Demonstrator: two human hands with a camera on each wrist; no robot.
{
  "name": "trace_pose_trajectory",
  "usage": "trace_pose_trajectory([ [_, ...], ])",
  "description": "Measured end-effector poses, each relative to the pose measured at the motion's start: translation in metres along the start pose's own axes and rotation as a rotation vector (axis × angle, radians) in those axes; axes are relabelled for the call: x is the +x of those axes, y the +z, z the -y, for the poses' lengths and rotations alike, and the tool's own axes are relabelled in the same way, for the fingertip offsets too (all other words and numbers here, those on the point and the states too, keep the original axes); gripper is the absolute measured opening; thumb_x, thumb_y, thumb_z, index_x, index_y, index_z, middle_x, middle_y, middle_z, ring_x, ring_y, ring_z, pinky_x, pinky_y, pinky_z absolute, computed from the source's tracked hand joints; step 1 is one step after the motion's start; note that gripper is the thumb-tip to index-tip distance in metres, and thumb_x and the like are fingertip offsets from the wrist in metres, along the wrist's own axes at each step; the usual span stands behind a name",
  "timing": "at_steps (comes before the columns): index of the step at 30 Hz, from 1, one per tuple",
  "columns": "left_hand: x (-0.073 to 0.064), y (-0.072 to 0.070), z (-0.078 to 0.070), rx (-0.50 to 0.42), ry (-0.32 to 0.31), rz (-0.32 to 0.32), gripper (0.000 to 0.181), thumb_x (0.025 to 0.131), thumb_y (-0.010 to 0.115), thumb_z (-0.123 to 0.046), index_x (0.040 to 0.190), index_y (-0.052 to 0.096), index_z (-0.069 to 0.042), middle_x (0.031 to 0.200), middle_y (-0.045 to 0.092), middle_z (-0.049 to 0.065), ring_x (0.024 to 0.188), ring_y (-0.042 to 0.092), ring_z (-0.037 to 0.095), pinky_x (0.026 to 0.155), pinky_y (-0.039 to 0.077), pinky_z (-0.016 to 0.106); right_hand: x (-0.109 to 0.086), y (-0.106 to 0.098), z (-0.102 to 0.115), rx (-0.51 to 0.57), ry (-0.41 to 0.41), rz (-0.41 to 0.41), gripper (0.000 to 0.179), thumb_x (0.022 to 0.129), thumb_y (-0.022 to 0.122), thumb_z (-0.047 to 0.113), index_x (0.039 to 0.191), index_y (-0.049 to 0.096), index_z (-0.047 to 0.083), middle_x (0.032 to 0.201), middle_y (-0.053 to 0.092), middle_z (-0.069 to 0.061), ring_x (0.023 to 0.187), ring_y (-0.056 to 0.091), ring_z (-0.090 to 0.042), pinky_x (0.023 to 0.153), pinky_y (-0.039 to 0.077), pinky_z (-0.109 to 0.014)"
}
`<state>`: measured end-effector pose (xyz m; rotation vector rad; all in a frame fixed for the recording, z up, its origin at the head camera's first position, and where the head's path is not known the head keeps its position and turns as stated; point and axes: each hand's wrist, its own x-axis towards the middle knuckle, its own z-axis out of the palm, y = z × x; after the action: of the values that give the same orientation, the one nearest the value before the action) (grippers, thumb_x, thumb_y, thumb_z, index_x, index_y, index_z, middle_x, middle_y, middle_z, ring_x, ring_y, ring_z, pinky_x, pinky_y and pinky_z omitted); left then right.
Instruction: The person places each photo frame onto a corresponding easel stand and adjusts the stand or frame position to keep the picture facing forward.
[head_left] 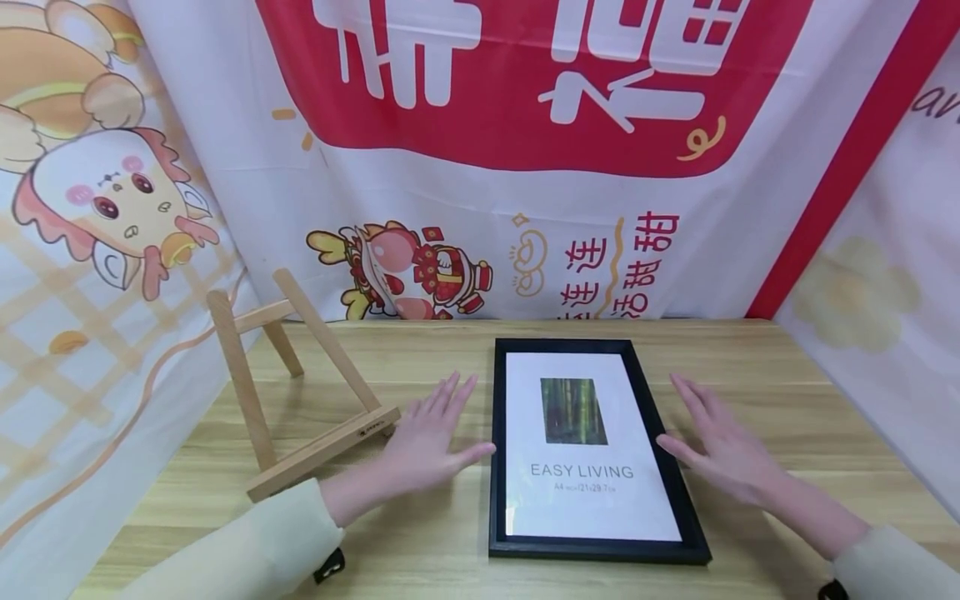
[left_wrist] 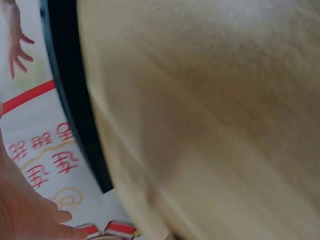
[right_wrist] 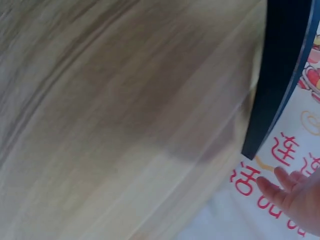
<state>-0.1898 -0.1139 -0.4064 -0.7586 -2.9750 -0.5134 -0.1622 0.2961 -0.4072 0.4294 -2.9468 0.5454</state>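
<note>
A black picture frame (head_left: 592,552) lies flat on the wooden table, its white sheet printed with a small forest picture and the words EASY LIVING. My left hand (head_left: 427,446), fingers spread, is just left of it, the thumb tip close to the frame's left side. On the other side my right hand (head_left: 723,450) is spread too, its thumb at the right side of the frame; whether either thumb touches it I cannot tell. Both wrist views show the dark frame edge (left_wrist: 75,100) near the hands. A wooden tabletop easel (head_left: 322,450) stands left of my left hand.
The wooden table (head_left: 420,550) runs back to a white and red printed cloth (head_left: 450,200). Printed cloth walls (head_left: 97,333) close in the left and right sides. The easel's front ledge comes close to my left hand.
</note>
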Motion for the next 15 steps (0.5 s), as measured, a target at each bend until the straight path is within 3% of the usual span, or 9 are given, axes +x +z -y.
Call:
trace_pose_trajectory([
  [6,0.010,0.016,0.000,-0.145,0.001,0.036,0.103,0.086,0.056,-0.067,0.155,-0.010,-0.030,0.161,0.003,0.005,0.144,0.016,0.033,0.115,0.017,0.052,0.001,0.006,-0.011,0.050,0.004,0.035,0.089,0.094,0.057,0.049,0.157,-0.001,0.025,0.147,0.025,-0.029,0.124,0.038,-0.052,0.087,0.039,-0.074],
  [10,0.016,0.023,0.001,-0.216,-0.022,0.066,0.107,0.082,0.061,-0.067,0.155,-0.009,-0.032,0.161,0.009,0.006,0.144,0.018,0.034,0.113,0.020,0.053,0.000,0.012,-0.018,0.100,0.012,0.055,0.090,0.093,0.059,0.050,0.158,0.005,0.017,0.146,0.028,-0.029,0.126,0.036,-0.051,0.093,0.035,-0.073],
  [15,0.021,0.030,0.004,-0.307,-0.051,0.115,0.113,0.077,0.066,-0.067,0.157,-0.002,-0.027,0.160,0.014,0.010,0.143,0.020,0.033,0.113,0.022,0.054,0.000,0.016,-0.024,0.142,0.039,0.102,0.092,0.092,0.060,0.053,0.156,0.012,0.007,0.146,0.029,-0.030,0.129,0.032,-0.051,0.096,0.032,-0.073],
])
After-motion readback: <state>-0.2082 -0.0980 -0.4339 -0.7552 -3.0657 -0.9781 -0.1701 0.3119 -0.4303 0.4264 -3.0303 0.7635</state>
